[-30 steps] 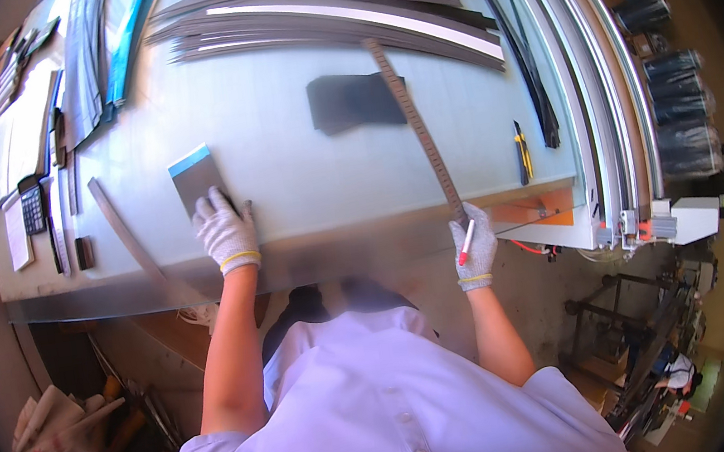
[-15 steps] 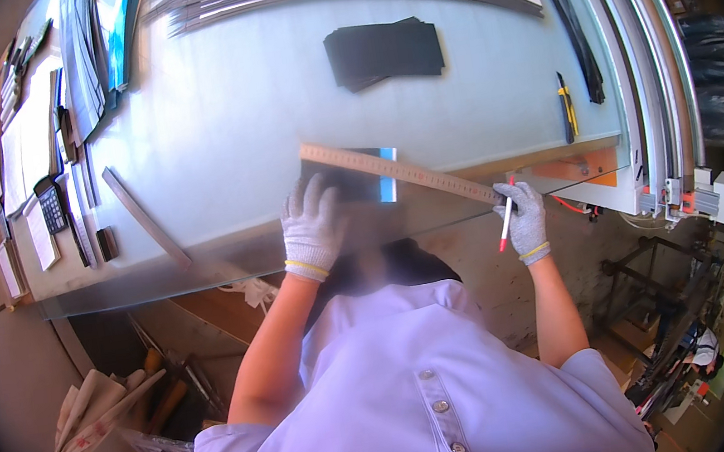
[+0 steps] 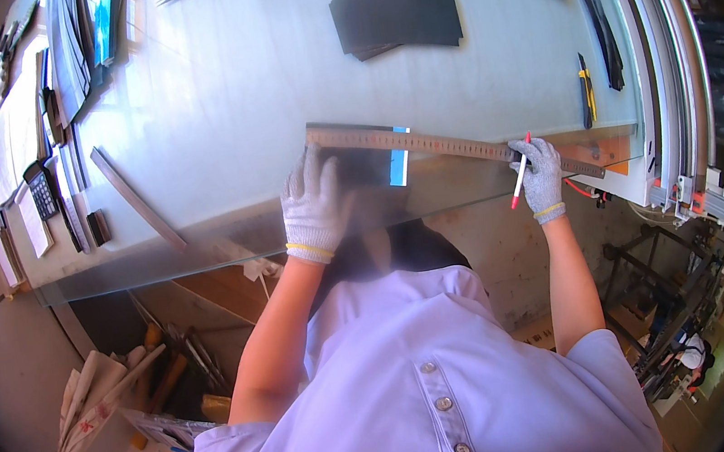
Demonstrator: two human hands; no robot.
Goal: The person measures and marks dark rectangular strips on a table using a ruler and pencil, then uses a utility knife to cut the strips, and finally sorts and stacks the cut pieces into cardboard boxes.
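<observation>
A small dark rectangular sheet [image 3: 361, 166], with a blue-and-white strip [image 3: 400, 164] at its right end, lies near the table's front edge. Across its upper part runs a long metal ruler [image 3: 433, 142], slanting down to the right. My left hand [image 3: 314, 205], in a grey knit glove, rests with fingers stretched out on the sheet's left side, a fingertip by the ruler's left end. Wearing a matching glove, my right hand [image 3: 540, 177] grips the ruler towards its right end. A white pen with red ends [image 3: 519, 180] is held in that same hand.
A stack of dark rectangular sheets [image 3: 399, 18] lies farther back on the glass-topped table [image 3: 216, 90]. A yellow-and-black utility knife [image 3: 587, 91] sits at right, near a metal rail [image 3: 668, 48]. To the left are a curved strip [image 3: 137, 199] and a calculator [image 3: 43, 193].
The ruler has turned to a shallower slant, closer to the sheet's far edge, and now extends past my right hand. The whole view has also shifted slightly.
</observation>
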